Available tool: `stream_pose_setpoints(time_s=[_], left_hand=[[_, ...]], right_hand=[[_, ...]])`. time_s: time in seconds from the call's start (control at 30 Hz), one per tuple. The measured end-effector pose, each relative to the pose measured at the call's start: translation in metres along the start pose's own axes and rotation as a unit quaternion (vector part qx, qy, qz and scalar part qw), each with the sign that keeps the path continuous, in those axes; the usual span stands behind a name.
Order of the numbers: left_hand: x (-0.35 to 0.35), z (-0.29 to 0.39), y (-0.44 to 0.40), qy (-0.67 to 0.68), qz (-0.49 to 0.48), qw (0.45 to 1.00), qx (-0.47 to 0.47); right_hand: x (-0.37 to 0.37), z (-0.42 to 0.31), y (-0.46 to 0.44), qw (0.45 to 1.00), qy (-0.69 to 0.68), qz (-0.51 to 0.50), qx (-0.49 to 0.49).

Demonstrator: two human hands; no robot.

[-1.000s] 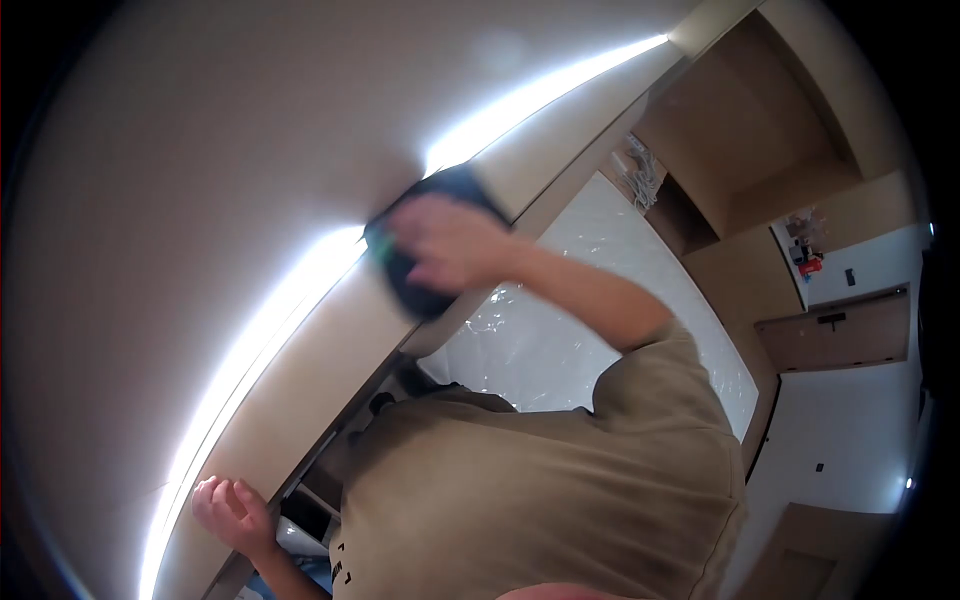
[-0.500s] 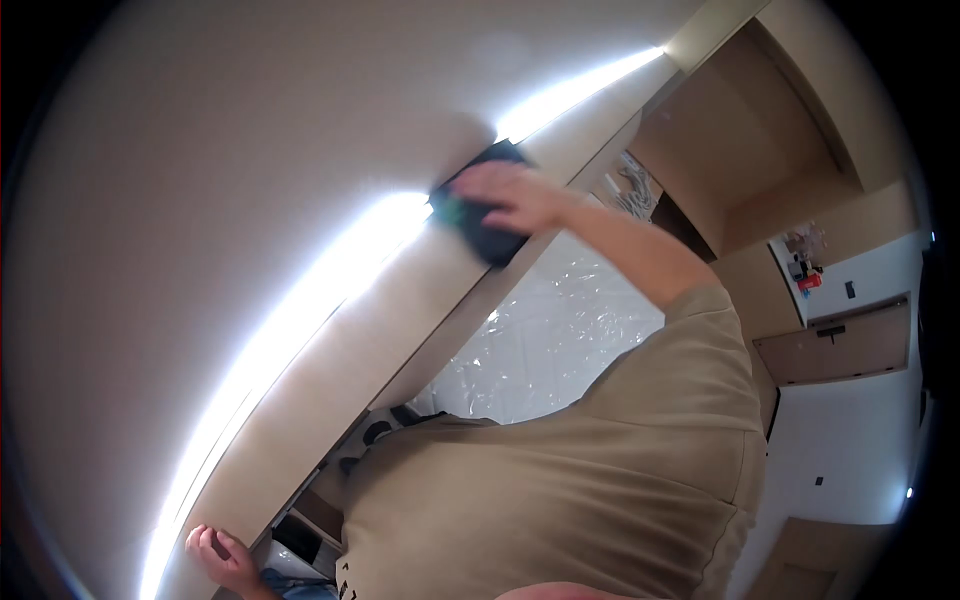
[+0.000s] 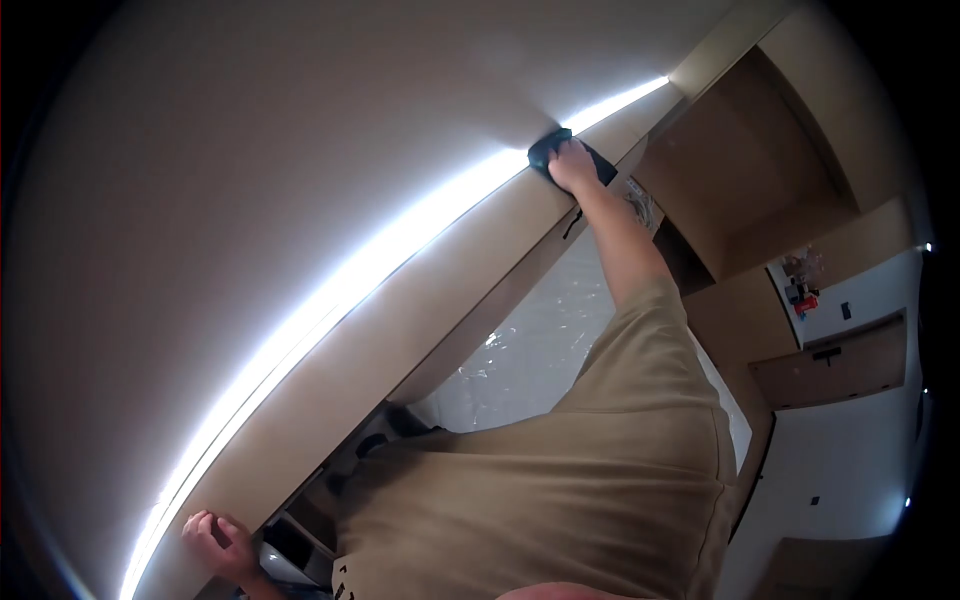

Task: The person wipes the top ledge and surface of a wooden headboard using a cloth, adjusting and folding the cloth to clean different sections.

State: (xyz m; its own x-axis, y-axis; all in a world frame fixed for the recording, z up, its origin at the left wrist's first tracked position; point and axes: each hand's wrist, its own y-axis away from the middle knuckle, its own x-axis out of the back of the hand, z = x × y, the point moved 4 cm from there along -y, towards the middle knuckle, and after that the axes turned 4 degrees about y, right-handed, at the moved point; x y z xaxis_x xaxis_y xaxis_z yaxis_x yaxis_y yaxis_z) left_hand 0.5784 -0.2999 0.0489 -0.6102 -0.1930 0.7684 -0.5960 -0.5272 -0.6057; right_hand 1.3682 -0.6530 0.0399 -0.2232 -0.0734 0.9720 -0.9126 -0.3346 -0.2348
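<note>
My right hand (image 3: 572, 166) is closed on a dark cloth (image 3: 602, 168), pressing it against a pale wooden panel (image 3: 400, 290) over the glowing light strip (image 3: 400, 235). A dark cord or loop hangs just below the cloth. Part of the cloth is hidden under my fingers. At the lower left, my left hand (image 3: 220, 545) rests on the same panel near the strip's other end, its fingers loosely bent and holding nothing I can see.
Clear plastic sheeting (image 3: 530, 350) covers a surface below the panel. An open wooden cabinet (image 3: 760, 150) stands at the upper right, with coiled cable (image 3: 642, 205) beside it. Small items (image 3: 803, 295) sit on a shelf at right, near a door (image 3: 830, 365).
My right hand has moved with the dark cloth up and right along the light strip, uncovering the stretch it hid before. The left hand stays at nearly the same place on the panel.
</note>
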Motion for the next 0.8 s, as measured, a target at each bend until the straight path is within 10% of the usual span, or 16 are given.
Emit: stream_pose_setpoints(time_s=[0.3, 0.63, 0.8], left_hand=[[0.008, 0.018, -0.005, 0.158, 0.010, 0.985, -0.070], [0.048, 0.002, 0.012, 0.483, -0.033, 0.846, -0.223], [0.063, -0.016, 0.020, 0.463, 0.028, 0.859, -0.215]], right_hand=[[0.074, -0.204, 0.214, 0.957, -0.097, 0.043, 0.270], [0.133, -0.523, 0.514, 0.752, -0.223, -0.040, 0.618], [0.142, -0.568, 0.542, 0.690, -0.273, -0.034, 0.669]])
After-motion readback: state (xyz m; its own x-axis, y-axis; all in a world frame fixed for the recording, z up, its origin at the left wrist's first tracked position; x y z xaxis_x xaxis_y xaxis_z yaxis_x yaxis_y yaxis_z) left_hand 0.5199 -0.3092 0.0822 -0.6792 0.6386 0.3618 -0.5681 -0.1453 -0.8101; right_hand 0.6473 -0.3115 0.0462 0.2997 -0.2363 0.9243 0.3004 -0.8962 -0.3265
